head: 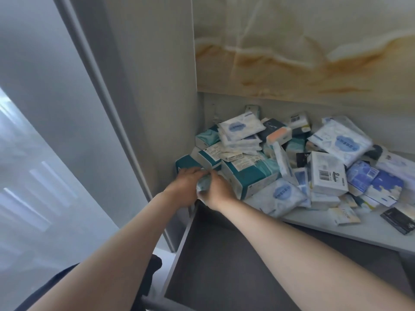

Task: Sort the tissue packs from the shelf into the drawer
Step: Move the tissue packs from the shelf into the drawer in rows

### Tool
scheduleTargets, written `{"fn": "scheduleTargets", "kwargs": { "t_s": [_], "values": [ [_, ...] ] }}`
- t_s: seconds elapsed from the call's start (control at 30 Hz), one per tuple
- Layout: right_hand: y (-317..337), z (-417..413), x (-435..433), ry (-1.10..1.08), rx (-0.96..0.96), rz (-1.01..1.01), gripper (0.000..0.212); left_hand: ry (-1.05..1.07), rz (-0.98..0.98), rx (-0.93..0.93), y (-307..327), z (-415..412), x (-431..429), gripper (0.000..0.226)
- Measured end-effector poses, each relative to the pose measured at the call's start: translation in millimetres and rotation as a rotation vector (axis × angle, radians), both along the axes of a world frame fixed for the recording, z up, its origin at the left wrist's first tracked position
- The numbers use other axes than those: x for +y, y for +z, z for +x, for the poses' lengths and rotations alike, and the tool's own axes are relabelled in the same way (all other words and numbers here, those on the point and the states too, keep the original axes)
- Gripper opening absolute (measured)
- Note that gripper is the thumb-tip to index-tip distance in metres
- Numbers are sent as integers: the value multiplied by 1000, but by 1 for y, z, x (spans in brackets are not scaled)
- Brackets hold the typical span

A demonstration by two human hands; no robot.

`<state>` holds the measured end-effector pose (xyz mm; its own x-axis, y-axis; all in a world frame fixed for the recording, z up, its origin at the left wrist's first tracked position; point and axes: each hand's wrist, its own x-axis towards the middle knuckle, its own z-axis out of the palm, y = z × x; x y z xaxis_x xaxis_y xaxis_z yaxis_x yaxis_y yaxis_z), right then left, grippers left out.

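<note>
My left hand [187, 184] and right hand [220, 190] together grip a small pale-blue soft plastic tissue pack [203, 185] at the front left corner of the grey shelf [359, 232]. It is just above the open dark-grey drawer [224, 254]. A heap of teal, white and blue tissue packs [327, 173] lies to the right.

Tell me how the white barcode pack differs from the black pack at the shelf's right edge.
The barcode pack is white and thick; the black pack is dark and thin. The barcode pack rests on other packs in the pile; the black pack lies flat on the bare shelf. Both sit on the shelf, untouched.
</note>
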<state>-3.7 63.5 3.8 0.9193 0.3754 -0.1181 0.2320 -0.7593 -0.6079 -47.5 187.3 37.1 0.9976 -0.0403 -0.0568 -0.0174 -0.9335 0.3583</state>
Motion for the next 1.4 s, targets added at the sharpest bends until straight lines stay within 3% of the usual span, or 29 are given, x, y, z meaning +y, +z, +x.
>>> {"fn": "scheduleTargets", "kwargs": {
  "t_s": [0.07,0.13,0.33,0.5,0.73,0.93,1.07,1.2,1.33,1.4],
  "values": [
    [1,-1,-2,-43,-62,10,63,-14,-12,-6,-1,1,1,64],
    [4,-6,-9,-33,-26,3,66,-47,27,8,2,-1,1,65],
    [18,-29,-58,57,430,92,64,-176,43,251,34,-17,-32,47],
    [32,-51,-104,86,641,-70,56,-256,-84,476,36,-51,-68,64],
    [15,-64,-99,-103,777,-43,38,-230,-121,338,-18,-75,-77,110],
    [-34,-56,-75,-345,844,160,47,-88,-124,347,-65,-50,-59,97],
    [-64,-46,-70,-362,863,200,44,30,-110,307,-99,-45,-47,71],
    [-83,-37,-65,-357,925,208,39,133,-203,278,-114,-42,-33,68],
    [-93,-33,-52,-429,1050,370,37,209,-322,150,-120,-38,-30,61],
    [-98,-31,-43,-419,1040,437,39,206,-256,37,-122,-36,-31,55]
  ]
}}
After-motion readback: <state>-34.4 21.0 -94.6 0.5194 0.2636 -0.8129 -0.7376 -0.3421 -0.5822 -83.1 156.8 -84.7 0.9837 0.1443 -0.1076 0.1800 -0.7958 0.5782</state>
